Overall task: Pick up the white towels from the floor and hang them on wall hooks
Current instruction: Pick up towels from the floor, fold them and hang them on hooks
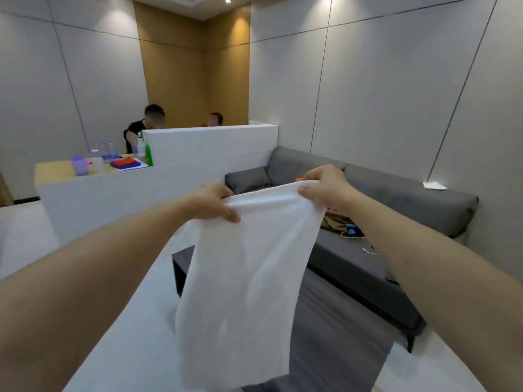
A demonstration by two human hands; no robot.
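Left hand (213, 203): fingers curled and clamped on the top left corner of the white cloth towel (240, 284).
Right hand (325, 188): fingers clamped on the towel's top right corner.
Towel: held up at its top edge between both hands, hanging free in front of the person, above the pale floor (127, 321).
Background: long grey upholstered sofa (396, 205) along the right wall; white partition (209, 145) behind.

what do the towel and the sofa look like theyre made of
Towel: soft white cloth, matte, probably cotton terry; it hangs limp and folds where the left hand and right hand pinch its top edge. Sofa: grey woven upholstery, matte with no sheen, over padded cushions; its base looks dark, material unclear.
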